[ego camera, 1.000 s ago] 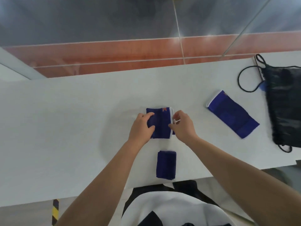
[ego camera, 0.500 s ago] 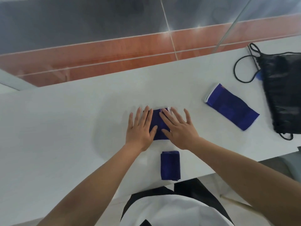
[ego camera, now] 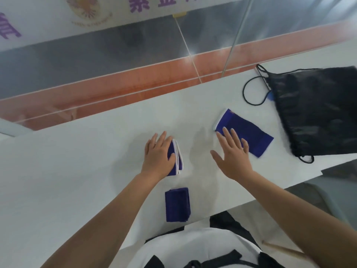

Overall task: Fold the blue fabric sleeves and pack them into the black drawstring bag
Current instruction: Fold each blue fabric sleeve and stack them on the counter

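Blue cloth under the left grip: my left grip (ego camera: 159,156) lies flat with fingers straight, the palm pressing the folded sleeve (ego camera: 180,163) onto the worktop (ego camera: 87,171). It pinches nothing and only holds the sleeve down. The sleeve's white-trimmed edges show stacked along its right side.
Right grip: my right grip (ego camera: 234,153) is spread wide with nothing in it. Its fingertips lie over the near-left end of the flat sleeve (ego camera: 255,138); I cannot tell whether they touch the cloth or hover above it.
Flat sleeve: it lies unfolded and askew between my right grip and the bag, apart from the bag, with its white-edged cuff at the far-left end.
Handling: I judge these to be light, soft, stretchy knit, limp when lifted, with folds likely to spring open unless pressed. I don't expect them to be fragile. The smooth worktop may let them slide under a push.
Where to take hold: I would pinch the flat sleeve at one short end, both layers together. I would lift a folded one across its fold, thumb beneath and fingers on top.
Near folded sleeve (ego camera: 177,205): it sits alone by the worktop's near edge, and nothing touches it.
Black drawstring bag (ego camera: 318,113): it lies flat at the far right, well apart from my left grip, with its gathered mouth toward the left and the drawcord (ego camera: 244,91) looped on the worktop. It looks thin and floppy, so I expect to need one grip holding the mouth open.
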Available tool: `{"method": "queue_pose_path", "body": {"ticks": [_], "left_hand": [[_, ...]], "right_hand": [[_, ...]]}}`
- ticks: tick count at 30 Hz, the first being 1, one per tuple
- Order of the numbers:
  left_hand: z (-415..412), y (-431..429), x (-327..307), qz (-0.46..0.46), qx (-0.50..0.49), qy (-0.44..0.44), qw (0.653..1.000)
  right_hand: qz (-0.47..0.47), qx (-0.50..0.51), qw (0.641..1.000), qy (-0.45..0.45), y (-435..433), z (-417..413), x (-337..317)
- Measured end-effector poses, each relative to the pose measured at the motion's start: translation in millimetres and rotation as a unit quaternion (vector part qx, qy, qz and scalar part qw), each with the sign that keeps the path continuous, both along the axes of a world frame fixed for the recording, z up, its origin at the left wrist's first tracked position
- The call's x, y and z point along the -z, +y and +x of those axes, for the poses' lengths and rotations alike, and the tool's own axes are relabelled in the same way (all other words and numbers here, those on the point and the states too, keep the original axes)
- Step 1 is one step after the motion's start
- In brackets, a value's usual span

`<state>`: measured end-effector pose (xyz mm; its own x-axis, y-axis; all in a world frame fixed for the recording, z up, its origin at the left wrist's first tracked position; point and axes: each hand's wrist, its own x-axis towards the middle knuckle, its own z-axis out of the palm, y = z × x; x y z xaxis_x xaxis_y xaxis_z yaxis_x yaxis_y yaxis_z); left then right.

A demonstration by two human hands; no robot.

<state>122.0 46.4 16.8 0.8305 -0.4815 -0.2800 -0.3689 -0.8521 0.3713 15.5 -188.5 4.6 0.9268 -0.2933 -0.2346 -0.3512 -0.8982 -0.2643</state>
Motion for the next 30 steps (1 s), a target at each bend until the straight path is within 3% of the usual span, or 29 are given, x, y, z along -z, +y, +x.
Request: {"method": "queue_pose_path", "body": {"ticks": [4, 9, 16, 23, 27, 30], "left_hand": [[-22, -67, -9, 0.006, 0.057, 0.046, 0.997], [-45, -145, 1, 0.039, 0.095, 0.101, 0.99], [-48, -184, 19, 0.049, -0.032, 0.121, 0.991], [-82, -162, 37, 0.162, 0.052, 0.107, 0.98], [-83, -158, 34, 0.121, 0.036, 0.095, 0.987], [-77, -165, 26, 0.053, -0.04, 0.098, 0.993]], "right_hand": [[-0.009, 0.042, 0.995, 0.086, -82, -8, 6], [-0.002, -0.043, 0.99, 0.132, -130, -1, 34], [-0.018, -0.167, 0.981, 0.094, -115, -37, 59], [-0.025, -0.267, 0.962, 0.056, -104, -87, 66], [-0.025, -0.331, 0.943, 0.027, -114, -98, 62], [-0.031, -0.362, 0.931, 0.027, -119, -93, 58]]}}
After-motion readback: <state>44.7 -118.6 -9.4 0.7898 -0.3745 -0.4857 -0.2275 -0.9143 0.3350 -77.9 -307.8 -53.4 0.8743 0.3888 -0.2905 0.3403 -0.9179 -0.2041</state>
